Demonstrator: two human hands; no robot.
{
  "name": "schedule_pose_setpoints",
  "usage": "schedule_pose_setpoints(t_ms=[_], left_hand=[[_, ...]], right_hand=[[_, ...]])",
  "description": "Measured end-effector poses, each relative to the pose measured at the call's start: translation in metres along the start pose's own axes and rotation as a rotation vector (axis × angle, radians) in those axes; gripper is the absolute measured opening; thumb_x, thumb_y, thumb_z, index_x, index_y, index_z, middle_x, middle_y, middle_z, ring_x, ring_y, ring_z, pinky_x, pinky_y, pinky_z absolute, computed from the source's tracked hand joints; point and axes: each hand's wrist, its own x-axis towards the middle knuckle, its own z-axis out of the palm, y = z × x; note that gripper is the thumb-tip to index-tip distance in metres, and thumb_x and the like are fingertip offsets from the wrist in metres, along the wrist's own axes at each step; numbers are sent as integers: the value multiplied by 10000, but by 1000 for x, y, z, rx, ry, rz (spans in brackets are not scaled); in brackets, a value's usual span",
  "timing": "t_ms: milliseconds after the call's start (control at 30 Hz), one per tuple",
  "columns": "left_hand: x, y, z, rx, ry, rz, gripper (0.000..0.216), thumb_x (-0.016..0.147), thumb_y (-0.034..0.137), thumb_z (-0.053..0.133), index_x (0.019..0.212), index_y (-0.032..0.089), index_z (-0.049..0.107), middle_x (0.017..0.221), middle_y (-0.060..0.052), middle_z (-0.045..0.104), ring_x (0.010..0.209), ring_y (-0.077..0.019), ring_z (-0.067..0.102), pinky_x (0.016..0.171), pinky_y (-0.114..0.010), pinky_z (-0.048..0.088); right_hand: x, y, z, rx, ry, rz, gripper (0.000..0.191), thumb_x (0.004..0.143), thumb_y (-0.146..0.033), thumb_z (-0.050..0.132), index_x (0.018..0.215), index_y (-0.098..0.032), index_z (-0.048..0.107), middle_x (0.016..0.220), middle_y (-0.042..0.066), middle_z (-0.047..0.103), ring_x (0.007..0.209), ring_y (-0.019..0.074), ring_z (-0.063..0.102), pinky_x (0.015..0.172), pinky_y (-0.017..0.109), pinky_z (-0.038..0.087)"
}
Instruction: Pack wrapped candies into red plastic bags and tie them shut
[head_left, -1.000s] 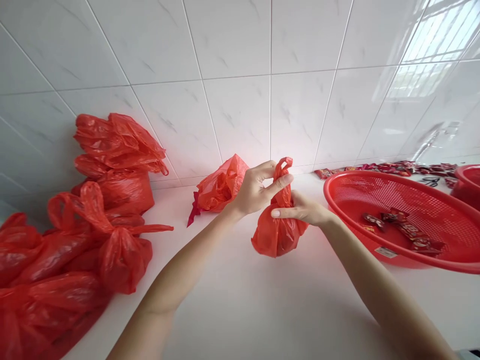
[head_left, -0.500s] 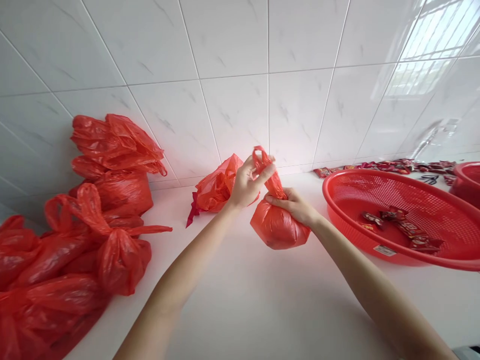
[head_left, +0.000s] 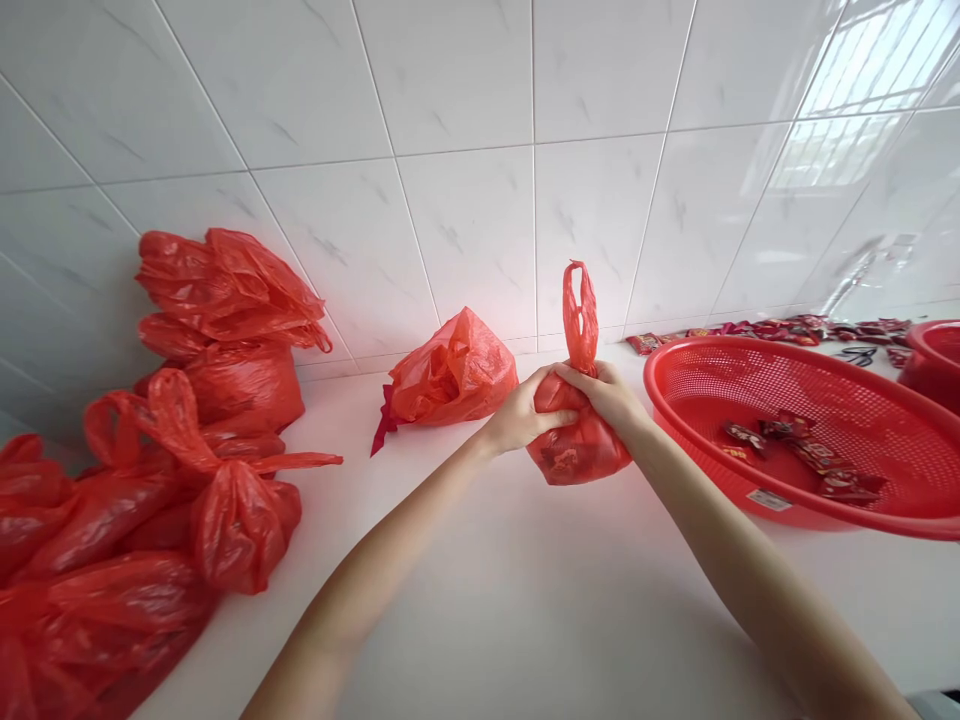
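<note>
One held bag (head_left: 577, 460): near centre, roughly upright over the bench (head_left: 487, 600); base contact cannot be told. Clock positions below are read from it, 12 o'clock toward the wall (head_left: 465, 220).
Left hand (head_left: 521, 412): grip closed about the bag's 9 o'clock side, thumb across the front, apparently to steady the full body.
Right hand (head_left: 615, 400): grip closed about the 3 o'clock side, thumb at the neck, probably to keep the plastic gathered.
Loop (head_left: 580, 310): stands free at 12 o'clock, above both hands.
Loose bag (head_left: 454, 375): crumpled, at 10 o'clock by the wall, apart from the hands.
Bag pile (head_left: 240, 525): 9 o'clock, heaped, presumably to save bench space.
Basket (head_left: 739, 385): 3 o'clock, within easy reach; its walls contain a few packets (head_left: 821, 458).
</note>
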Motion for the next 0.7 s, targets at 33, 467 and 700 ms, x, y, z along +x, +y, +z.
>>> schedule_pose_setpoints(t_ms=[33,467,700], left_hand=[[0,-1,0,2,6,-1,621,765,229,790,1338,219,551,1257,-90,681,1169,-277,651,1030,-446,521],[1,33,-25,-11,-37,55,338,870,505,686,944,175,697,975,-75,731,993,-231,685,899,-384,542],[-5,28,-24,134,14,51,385,928,507,607,732,183,674,755,-51,701,858,-215,684,797,-360,563]], right_hand=[[0,0,0,-9,19,20,225,826,-407,753,877,-205,669,833,27,732,790,190,695,653,268,551],[6,12,-3,-191,-408,-51,386,774,-540,776,789,-179,640,698,-14,605,633,141,554,588,291,426],[2,14,2,-193,-562,-15,404,781,-566,754,788,-177,646,751,4,628,705,175,612,646,321,475]])
